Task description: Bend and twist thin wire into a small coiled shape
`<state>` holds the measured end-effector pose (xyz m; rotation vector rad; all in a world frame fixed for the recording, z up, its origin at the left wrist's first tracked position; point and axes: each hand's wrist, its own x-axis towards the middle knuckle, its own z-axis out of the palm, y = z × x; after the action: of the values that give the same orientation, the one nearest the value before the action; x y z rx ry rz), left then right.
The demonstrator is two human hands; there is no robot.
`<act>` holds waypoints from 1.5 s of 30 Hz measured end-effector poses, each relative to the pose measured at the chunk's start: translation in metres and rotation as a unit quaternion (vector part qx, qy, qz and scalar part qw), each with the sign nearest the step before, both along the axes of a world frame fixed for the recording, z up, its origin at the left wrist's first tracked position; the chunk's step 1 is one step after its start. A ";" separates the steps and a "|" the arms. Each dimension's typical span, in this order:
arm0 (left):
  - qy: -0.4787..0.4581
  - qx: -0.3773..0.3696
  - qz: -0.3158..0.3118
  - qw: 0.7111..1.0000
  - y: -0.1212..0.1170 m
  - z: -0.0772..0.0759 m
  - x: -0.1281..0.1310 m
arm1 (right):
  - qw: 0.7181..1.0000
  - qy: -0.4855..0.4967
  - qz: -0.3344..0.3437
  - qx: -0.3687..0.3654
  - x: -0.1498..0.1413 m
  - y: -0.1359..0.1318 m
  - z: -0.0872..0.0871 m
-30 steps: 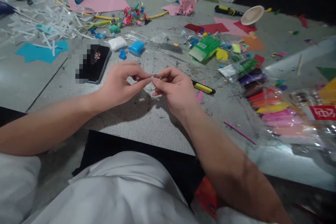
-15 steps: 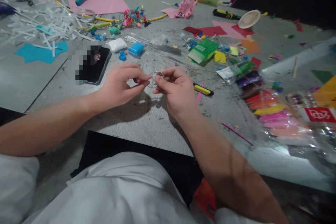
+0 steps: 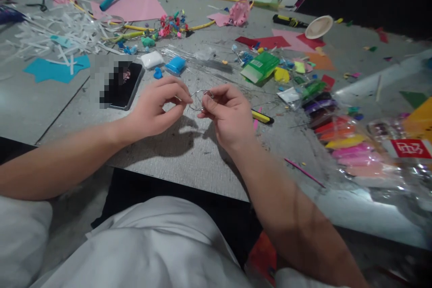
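Both my hands meet over the grey floor in front of me. My left hand (image 3: 158, 108) pinches one side of a thin silver wire loop (image 3: 199, 100), thumb and fingers pressed together. On the loop's other side my right hand (image 3: 228, 114) is closed, fingers curled around the wire. The wire is bent into a small curl between the two sets of fingertips. Part of it is hidden by my fingers.
A black phone (image 3: 125, 84) lies left of my hands. A yellow-and-black cutter (image 3: 262, 117) rests just right of them. A bag of coloured clay sticks (image 3: 340, 137) sits at right; a green box (image 3: 260, 65), blue clay (image 3: 176, 65), white clay (image 3: 151, 59), paper scraps behind.
The wire loop has been turned and reshaped a little between my fingertips. My right hand has shifted slightly; both hands stay in the same spot.
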<state>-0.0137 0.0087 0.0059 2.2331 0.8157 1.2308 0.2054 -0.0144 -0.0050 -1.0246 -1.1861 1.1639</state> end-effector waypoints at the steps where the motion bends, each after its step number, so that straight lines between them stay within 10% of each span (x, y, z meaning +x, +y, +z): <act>1: -0.010 -0.024 -0.010 1.000 -0.001 -0.001 0.001 | 1.000 0.000 0.001 0.007 -0.001 0.000 0.001; 10: -0.065 -0.159 -0.042 0.984 -0.003 -0.004 0.005 | 0.994 -0.091 -0.022 0.057 -0.002 -0.007 0.008; 45: -0.106 -0.177 -0.054 0.977 0.007 -0.008 -0.001 | 0.998 -0.027 0.027 0.044 0.001 -0.007 0.015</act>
<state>-0.0149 0.0155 -0.0019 1.8032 0.7517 1.1461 0.2064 -0.0213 0.0098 -0.9682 -1.3021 1.1222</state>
